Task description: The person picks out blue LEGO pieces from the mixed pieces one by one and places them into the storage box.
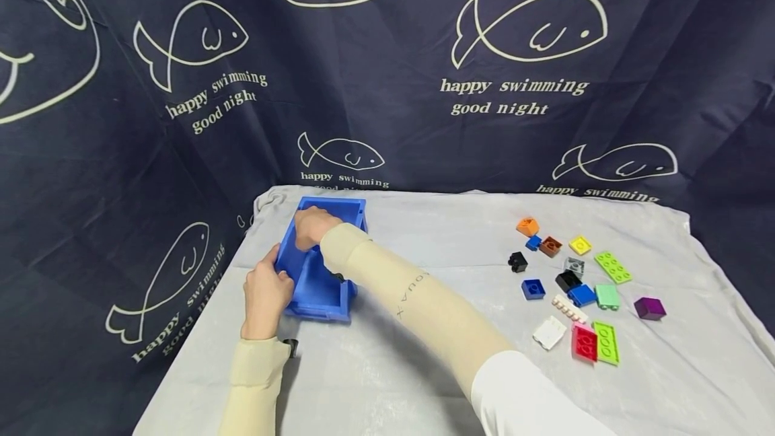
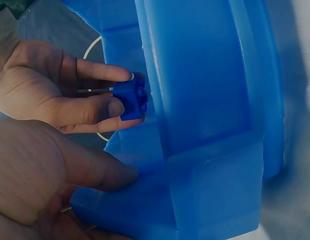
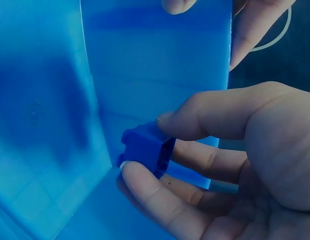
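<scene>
Right arm (image 1: 424, 308): nearest the head camera, extended forward and leftward across the tabletop (image 1: 436, 241). Blue bin (image 1: 321, 281): long axis runs near to far. Left hand (image 1: 266, 295): grips the bin's left wall, thumb inside. Right hand (image 1: 315, 227): over the bin, fingers (image 3: 149, 187) parted to brick width, pinching a blue brick (image 3: 144, 150). Both wrist views show this brick; the head view does not. Studs point away from the palm, hollow underside toward it.
</scene>
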Demonstrator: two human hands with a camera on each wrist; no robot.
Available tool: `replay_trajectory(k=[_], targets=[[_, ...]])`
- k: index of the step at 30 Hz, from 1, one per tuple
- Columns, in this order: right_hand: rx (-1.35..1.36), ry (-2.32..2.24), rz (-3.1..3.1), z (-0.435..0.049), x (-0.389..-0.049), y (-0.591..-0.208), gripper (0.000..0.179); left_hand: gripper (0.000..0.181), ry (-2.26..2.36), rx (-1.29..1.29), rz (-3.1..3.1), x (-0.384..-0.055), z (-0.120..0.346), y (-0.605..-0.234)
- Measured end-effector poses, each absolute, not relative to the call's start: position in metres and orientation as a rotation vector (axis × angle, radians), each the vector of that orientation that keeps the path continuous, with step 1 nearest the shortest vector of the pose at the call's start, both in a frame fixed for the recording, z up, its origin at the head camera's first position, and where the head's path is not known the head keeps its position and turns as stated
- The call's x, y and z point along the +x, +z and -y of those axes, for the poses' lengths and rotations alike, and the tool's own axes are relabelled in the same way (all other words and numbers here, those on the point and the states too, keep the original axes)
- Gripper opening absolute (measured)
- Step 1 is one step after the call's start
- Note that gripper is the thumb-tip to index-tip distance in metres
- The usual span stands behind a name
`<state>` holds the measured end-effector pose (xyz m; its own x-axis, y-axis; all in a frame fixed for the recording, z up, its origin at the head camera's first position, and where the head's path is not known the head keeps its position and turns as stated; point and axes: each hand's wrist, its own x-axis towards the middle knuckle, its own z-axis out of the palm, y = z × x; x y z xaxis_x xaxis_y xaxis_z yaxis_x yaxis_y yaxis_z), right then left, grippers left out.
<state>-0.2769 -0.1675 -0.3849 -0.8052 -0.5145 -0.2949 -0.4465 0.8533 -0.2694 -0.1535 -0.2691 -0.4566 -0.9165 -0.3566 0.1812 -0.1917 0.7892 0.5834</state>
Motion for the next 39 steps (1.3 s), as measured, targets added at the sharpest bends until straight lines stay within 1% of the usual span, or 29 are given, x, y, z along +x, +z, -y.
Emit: replay_trajectory(k=[4, 7, 12, 15, 21, 25, 28, 35, 37, 39], targets=[[-0.728, -0.259, -2.640, 0.167, -0.281, -0.387, 0.043, 0.061, -0.839, 0.424, 2.702, -0.153, 0.268, -0.455], [-0.704, -0.230, -2.624, 0.174, -0.293, -0.398, 0.042, 0.061, -0.840, 0.422, 2.707, -0.152, 0.267, -0.454], [-0.643, -0.196, -2.579, 0.191, -0.324, -0.428, 0.038, 0.061, -0.841, 0.418, 2.708, -0.153, 0.266, -0.453], [-0.616, -0.195, -2.557, 0.198, -0.337, -0.441, 0.031, 0.061, -0.844, 0.417, 2.709, -0.153, 0.265, -0.454], [-0.603, -0.215, -2.536, 0.199, -0.341, -0.445, 0.019, 0.061, -0.845, 0.413, 2.706, -0.153, 0.265, -0.455], [-0.613, -0.208, -2.544, 0.202, -0.344, -0.445, 0.020, 0.061, -0.839, 0.416, 2.697, -0.153, 0.265, -0.454], [-0.605, -0.214, -2.563, 0.204, -0.342, -0.441, 0.023, 0.061, -0.833, 0.418, 2.690, -0.152, 0.266, -0.454], [-0.714, -0.300, -2.626, 0.161, -0.275, -0.360, 0.041, 0.061, -0.844, 0.405, 2.677, -0.152, 0.267, -0.453], [-0.757, -0.305, -2.644, 0.157, -0.270, -0.350, 0.036, 0.061, -0.842, 0.401, 2.680, -0.153, 0.267, -0.453], [-0.812, -0.301, -2.657, 0.156, -0.269, -0.344, 0.021, 0.061, -0.841, 0.406, 2.685, -0.152, 0.267, -0.453]])
